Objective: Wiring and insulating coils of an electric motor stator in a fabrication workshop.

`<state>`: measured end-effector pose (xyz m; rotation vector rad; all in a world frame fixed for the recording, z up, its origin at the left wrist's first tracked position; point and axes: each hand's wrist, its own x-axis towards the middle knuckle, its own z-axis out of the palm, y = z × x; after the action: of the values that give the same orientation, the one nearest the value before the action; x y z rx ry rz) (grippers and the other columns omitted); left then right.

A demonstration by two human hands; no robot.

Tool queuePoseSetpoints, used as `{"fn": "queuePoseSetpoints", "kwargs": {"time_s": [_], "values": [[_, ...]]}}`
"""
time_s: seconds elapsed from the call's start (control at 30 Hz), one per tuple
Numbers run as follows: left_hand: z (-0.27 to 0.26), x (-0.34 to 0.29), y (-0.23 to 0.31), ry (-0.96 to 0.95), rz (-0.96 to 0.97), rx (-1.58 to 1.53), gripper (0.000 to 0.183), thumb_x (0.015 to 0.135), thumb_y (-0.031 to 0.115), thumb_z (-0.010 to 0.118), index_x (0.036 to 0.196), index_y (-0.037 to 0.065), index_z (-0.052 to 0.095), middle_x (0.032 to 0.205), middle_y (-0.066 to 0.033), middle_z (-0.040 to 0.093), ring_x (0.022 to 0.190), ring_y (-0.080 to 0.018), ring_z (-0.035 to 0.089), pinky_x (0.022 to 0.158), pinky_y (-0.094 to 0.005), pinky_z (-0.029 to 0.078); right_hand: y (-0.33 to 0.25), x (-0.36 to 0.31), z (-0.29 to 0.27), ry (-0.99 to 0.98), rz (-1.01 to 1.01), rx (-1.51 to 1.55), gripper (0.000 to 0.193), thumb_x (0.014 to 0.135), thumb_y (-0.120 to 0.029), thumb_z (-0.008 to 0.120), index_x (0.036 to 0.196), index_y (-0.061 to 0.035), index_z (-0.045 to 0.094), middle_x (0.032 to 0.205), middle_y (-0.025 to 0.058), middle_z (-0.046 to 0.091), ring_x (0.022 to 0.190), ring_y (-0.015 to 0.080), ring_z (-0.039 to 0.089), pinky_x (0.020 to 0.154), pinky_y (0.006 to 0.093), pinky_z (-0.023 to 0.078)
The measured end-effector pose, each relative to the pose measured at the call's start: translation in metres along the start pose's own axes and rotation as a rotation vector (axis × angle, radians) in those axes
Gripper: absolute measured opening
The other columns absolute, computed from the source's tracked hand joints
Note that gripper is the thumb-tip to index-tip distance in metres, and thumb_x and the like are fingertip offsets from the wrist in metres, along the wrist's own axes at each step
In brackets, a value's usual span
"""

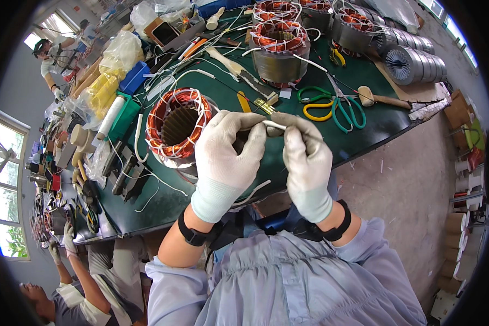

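Observation:
My left hand [227, 157] and my right hand [308, 163], both in pale work gloves, are held close together above the front edge of the bench. A short piece of white sleeving [274, 125] is pinched between their fingertips, one hand at each end. Just left of my left hand stands a motor stator [154, 120], its orange copper windings tied with white cord. White-sleeved leads come off it. Beyond my fingers lies a small brass-coloured piece [264, 106]. Scissors with green handles [349, 115] rest to the right of my right hand.
More wound stators [280, 62] stand at the back of the green bench [331, 146]. A wooden mallet [367, 96] and bare steel cores [413, 64] are on the right. Tools, bags and a green box [124, 117] crowd the left. A co-worker [79, 293] works at lower left.

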<state>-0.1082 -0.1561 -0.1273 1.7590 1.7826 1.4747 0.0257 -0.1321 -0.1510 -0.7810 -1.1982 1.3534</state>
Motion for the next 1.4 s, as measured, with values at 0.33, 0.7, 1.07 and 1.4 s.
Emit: {"fn": "queuePoseSetpoints", "kwargs": {"time_s": [0.33,0.7,1.07,1.4], "values": [[-0.014,-0.006,-0.006,-0.095,0.03,-0.041,0.014,0.088,0.005,0.065,0.098,-0.001,0.072,0.077,-0.0048,0.06,0.067,-0.0109,0.055,0.063,-0.0257,0.044,-0.002,0.013,-0.009,-0.041,0.18,0.234,0.03,0.106,-0.027,0.053,0.109,0.0004,0.064,0.081,-0.0043,0.055,0.053,-0.003,0.03,0.046,0.0162,0.021],[-0.004,-0.01,-0.015,-0.027,-0.031,-0.118,0.02,0.088,0.008,0.067,0.107,0.002,0.072,0.08,-0.0101,0.064,0.068,-0.0196,0.06,0.064,-0.0307,0.048,0.004,0.032,-0.017,0.025,0.118,0.154,0.021,0.101,-0.022,0.063,0.103,-0.0007,0.065,0.086,-0.0013,0.065,0.062,-0.0008,0.044,0.055,0.0168,0.034],[-0.006,-0.004,0.002,0.068,0.429,0.394,0.019,0.08,0.005,0.072,0.099,0.008,0.074,0.09,-0.0058,0.067,0.074,-0.0192,0.06,0.076,-0.0347,0.047,0.008,0.022,-0.021,-0.023,0.09,0.284,0.018,0.104,-0.022,0.057,0.107,-0.0039,0.059,0.088,0.0018,0.065,0.054,-0.002,0.034,0.047,0.0162,0.026],[0.006,-0.002,-0.007,0.055,0.479,0.391,0.014,0.075,0.015,0.078,0.082,0.012,0.066,0.074,-0.0031,0.064,0.074,-0.0254,0.063,0.077,-0.0411,0.048,0.013,0.016,-0.014,-0.052,0.0,0.319,0.016,0.105,-0.02,0.055,0.103,-0.004,0.056,0.086,0.0033,0.067,0.056,-0.0012,0.038,0.05,0.0159,0.03]]}}
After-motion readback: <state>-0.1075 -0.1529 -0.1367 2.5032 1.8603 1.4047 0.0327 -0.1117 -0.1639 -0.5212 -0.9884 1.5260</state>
